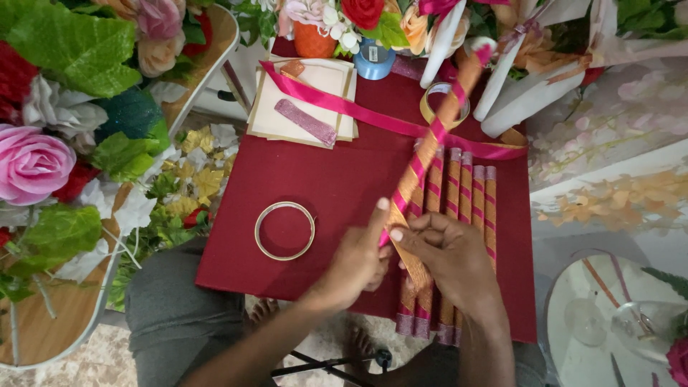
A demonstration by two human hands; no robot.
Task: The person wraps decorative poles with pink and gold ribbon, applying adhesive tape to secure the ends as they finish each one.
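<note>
From the head camera, both hands meet at about five o'clock of the dark red cloth-covered board (pixel 322 186). The left hand (pixel 356 261) pinches the shiny pink satin ribbon (pixel 373 115) against the long gold stick wrapped in pink spiral ribbon (pixel 430 143), index finger stretched upward along it. The right hand (pixel 448 254) grasps the lower part of the same stick, fingers curled over it. The stick slants from the hands up toward one o'clock, its tip near the white paper-wrapped bouquets (pixel 516 93). The loose ribbon runs from the stick across the board toward ten o'clock, over a stack of cream cards (pixel 301 107) bearing a glittery mauve strip (pixel 307 122).

Under the right hand lies a row of finished gold-and-pink wrapped sticks (pixel 466 193), side by side, touching. A thin gold ring (pixel 284 231) lies at nine o'clock of the hands. A blue tape roll (pixel 374 59) sits at twelve o'clock. Artificial roses and leaves (pixel 64 129) fill the left.
</note>
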